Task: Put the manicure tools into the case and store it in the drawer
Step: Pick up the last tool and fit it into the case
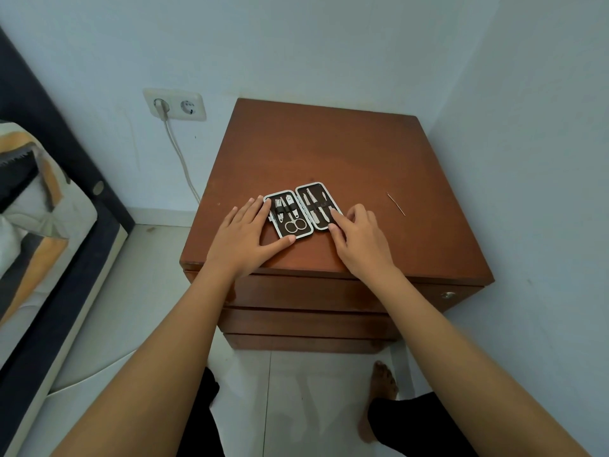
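Fingers (pixel 255 209) of left hand (pixel 245 237) spread flat, right hand (pixel 357 237) half-curled, both flanking open case (pixel 302 210) on nightstand (pixel 346 153); tools strapped in. One thin tool (pixel 396 204) lies right of case. Closing, drawer storage remain.

- A reddish-brown wooden bedside cabinet (pixel 329 153) serves as the counter, its top smooth with a dull satin sheen; the drawer fronts (pixel 306 319) show the same stained wood.
- An open dark-brown manicure case (pixel 301 209), matt inside, is edged with a bright silvery metal rim.
- Polished steel scissors (pixel 294 224) and other shiny metal tools (pixel 318 211) sit under dark elastic-looking straps.
- A thin metal needle-like pin (pixel 396 203) glints on the wood.
- A small round silvery metal lock (pixel 447 295) marks the cabinet's front.
- A cream plastic wall socket (pixel 176 105) looks glossy; the wall (pixel 329 44) is matt painted plaster.
- Pale floor tiles (pixel 296 390) appear smooth, faintly reflective.
- Patterned cloth bedding (pixel 33 179) lies soft and creased.
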A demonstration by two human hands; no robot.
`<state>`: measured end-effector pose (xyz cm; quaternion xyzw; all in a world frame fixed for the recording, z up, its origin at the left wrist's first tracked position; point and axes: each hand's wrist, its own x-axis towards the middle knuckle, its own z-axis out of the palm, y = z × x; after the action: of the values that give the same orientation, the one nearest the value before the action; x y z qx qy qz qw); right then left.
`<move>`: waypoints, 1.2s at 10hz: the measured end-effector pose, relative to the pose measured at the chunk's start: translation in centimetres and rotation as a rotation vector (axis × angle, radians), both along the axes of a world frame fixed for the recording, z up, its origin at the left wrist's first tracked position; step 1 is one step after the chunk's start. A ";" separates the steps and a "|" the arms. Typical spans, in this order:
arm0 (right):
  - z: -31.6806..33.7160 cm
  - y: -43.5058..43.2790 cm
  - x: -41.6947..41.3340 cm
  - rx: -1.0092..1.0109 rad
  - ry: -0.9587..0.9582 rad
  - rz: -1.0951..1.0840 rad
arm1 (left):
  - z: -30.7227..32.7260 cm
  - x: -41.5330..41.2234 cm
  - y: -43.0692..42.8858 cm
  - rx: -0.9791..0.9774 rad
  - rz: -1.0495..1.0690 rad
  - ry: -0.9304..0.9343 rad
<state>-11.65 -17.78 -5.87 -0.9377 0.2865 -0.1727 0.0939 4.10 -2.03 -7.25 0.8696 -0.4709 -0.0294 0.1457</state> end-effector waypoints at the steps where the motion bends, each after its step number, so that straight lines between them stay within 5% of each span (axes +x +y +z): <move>1: 0.5 -0.2 0.6 0.023 0.079 -0.005 | 0.0 -0.1 0.0 -0.006 0.001 0.006; 3: 0.9 -1.9 -1.1 0.243 -0.188 -0.047 | 0.0 0.0 0.0 -0.005 0.001 0.004; 4: 1.1 -4.5 -2.9 0.234 -0.249 -0.243 | 0.0 0.0 0.0 -0.002 0.000 0.000; 8: 2.1 -9.2 -3.0 0.399 -0.067 -0.479 | 0.1 -0.1 0.0 0.006 0.002 -0.003; 9: 2.2 -8.2 -2.9 0.343 0.008 -0.482 | 0.1 -0.1 0.1 -0.007 0.001 -0.005; 12: 1.6 -1.9 -0.6 0.440 -0.203 -0.144 | 0.0 0.0 0.0 0.004 0.000 0.002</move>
<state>-12.28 -19.68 -4.31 -0.8499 0.3722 -0.2055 0.3113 4.09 -2.03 -7.24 0.8698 -0.4708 -0.0312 0.1444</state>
